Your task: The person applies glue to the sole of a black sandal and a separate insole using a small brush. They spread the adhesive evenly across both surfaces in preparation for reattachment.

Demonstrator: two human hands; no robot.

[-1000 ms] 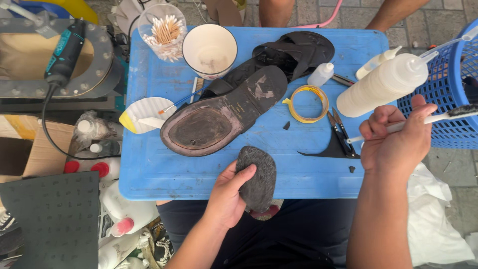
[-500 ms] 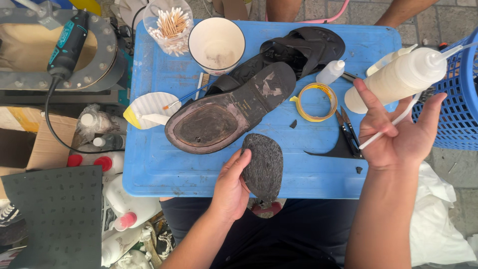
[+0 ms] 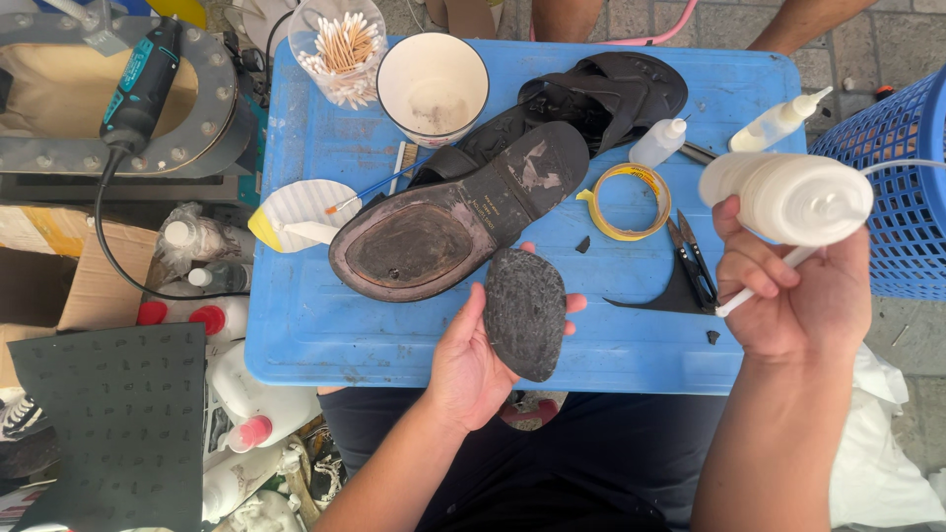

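The left hand (image 3: 471, 365) cups a dark oval sole piece (image 3: 525, 313) over the near edge of the blue surface (image 3: 325, 335), fingers curled behind it and mostly hidden. The right hand (image 3: 798, 296), off the right edge, has its fingers wrapped around a white squeeze bottle (image 3: 788, 197) and thin white stick (image 3: 764, 281); the bottle's nozzle points toward the camera, foreshortened. An upturned shoe (image 3: 458, 217) lies mid-surface.

Blue plastic table (image 3: 325, 325), paved floor (image 3: 887, 39)

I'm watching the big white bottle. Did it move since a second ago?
Yes. The white bottle was lying on the blue table by the yellow tape ring; now the right hand holds it up, off the table, right of the ring.
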